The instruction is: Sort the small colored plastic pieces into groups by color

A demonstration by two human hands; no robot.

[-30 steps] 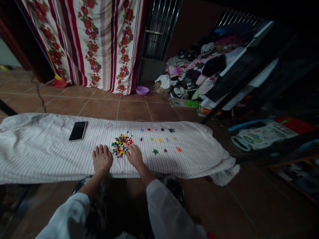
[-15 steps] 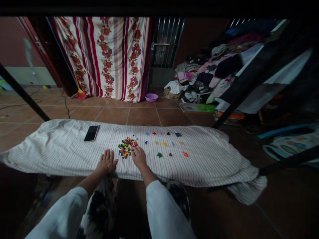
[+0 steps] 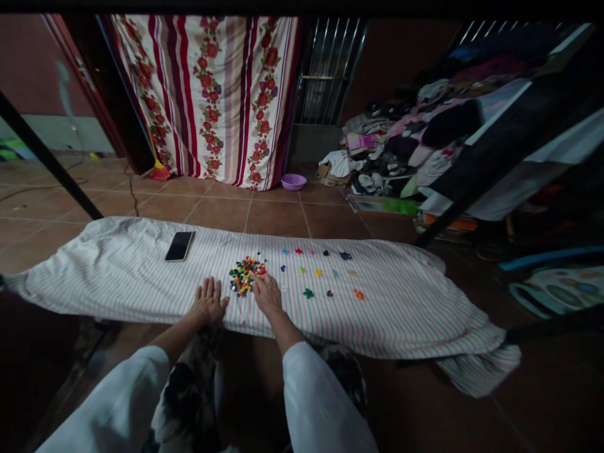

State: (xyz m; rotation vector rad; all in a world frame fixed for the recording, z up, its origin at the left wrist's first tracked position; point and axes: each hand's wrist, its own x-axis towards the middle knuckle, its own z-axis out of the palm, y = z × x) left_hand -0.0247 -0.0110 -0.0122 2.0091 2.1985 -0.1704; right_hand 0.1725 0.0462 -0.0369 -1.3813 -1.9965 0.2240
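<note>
A mixed heap of small coloured pieces [image 3: 243,277] lies on the striped cloth [image 3: 406,314]; they are too small to name. My right hand [image 3: 267,294] reaches the heap's right edge, its fingers bent down and close together; whatever is between the fingertips is hidden. Flat on the cloth, left of the heap, rests my left hand [image 3: 210,305], fingers spread and holding nothing. To the right, little single-colour clusters stand in rows, among them a green cluster [image 3: 308,293], a yellow cluster [image 3: 318,272], an orange cluster [image 3: 359,294] and a dark grey cluster [image 3: 346,255].
A phone [image 3: 180,246] lies on the cloth, left of the heap. Dark posts [image 3: 51,157] rise at the sides. Beyond are a tiled floor [image 3: 274,214], a purple basin [image 3: 293,182], a flowered curtain [image 3: 231,100] and a pile of clothes [image 3: 406,132].
The whole view has shifted slightly, so things sit a little farther right. My right hand stays at the heap's edge with slight finger movement; my left hand stays flat.
</note>
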